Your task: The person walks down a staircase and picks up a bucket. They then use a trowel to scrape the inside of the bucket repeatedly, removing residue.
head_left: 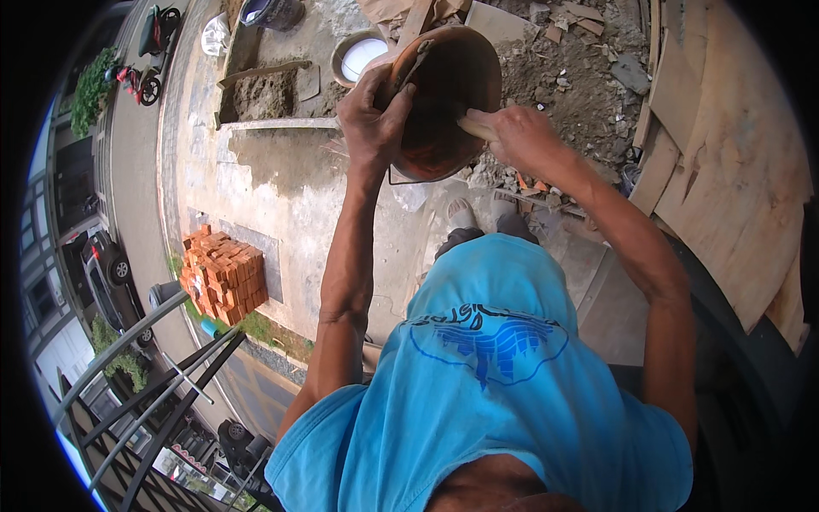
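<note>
I hold a round orange-brown bucket (452, 94) tipped toward me, so its dirty inside shows. My left hand (374, 111) grips its rim on the left side. My right hand (516, 136) is closed on a pale wooden handle (476, 126) of a tool that reaches into the bucket; the tool's working end is hidden inside. A thin wire bail (401, 181) hangs below the bucket. My blue shirt and my feet show beneath it.
A stack of red bricks (223, 275) sits on the concrete slab at lower left. A heap of mortar (264, 94), a white-lined bucket (358, 55), rubble (580, 77) and plywood sheets (734, 171) lie around. Metal railings (145, 375), a street and parked vehicles lie far left.
</note>
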`<state>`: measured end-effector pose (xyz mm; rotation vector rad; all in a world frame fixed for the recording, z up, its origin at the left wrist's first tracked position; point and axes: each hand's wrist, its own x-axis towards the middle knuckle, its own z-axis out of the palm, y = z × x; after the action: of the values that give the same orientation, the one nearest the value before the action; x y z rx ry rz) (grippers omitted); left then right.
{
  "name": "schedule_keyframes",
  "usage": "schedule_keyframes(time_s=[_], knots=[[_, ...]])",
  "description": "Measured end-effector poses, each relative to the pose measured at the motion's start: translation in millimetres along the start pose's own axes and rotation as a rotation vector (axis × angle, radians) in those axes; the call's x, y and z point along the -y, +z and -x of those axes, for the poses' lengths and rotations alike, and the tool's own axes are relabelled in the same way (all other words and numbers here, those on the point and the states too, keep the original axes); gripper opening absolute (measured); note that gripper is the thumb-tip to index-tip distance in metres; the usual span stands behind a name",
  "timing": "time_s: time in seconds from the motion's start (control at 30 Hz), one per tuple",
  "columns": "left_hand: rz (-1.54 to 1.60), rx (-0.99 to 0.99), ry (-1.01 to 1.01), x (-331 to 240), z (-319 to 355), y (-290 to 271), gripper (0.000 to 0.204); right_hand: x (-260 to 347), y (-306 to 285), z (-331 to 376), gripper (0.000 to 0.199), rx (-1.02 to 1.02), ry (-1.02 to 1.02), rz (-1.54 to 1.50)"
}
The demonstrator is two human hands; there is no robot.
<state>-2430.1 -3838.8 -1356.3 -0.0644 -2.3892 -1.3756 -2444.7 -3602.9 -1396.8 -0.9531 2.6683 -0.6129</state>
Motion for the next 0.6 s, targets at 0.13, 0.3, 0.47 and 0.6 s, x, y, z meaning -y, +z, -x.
schedule_keyframes(time_s=[0.13, 0.3, 0.47, 0.6], knots=[[0.042, 0.014, 0.009, 14, 8, 8, 0.030, -11, 14, 4, 0.055, -0.042, -0.009, -0.266], [0.072, -0.015, -0.008, 24, 12, 15, 0.032, -22, 16, 10, 0.048, 0.249, 0.193, -0.772], [-0.049, -0.047, 0.007, 27, 8, 11, 0.032, -41, 31, 27, 0.061, 0.364, 0.361, -1.258], [0.055, -0.186, -0.074, 56, 10, -18, 0.032, -43, 23, 58, 0.073, 0.373, 0.429, -1.595]])
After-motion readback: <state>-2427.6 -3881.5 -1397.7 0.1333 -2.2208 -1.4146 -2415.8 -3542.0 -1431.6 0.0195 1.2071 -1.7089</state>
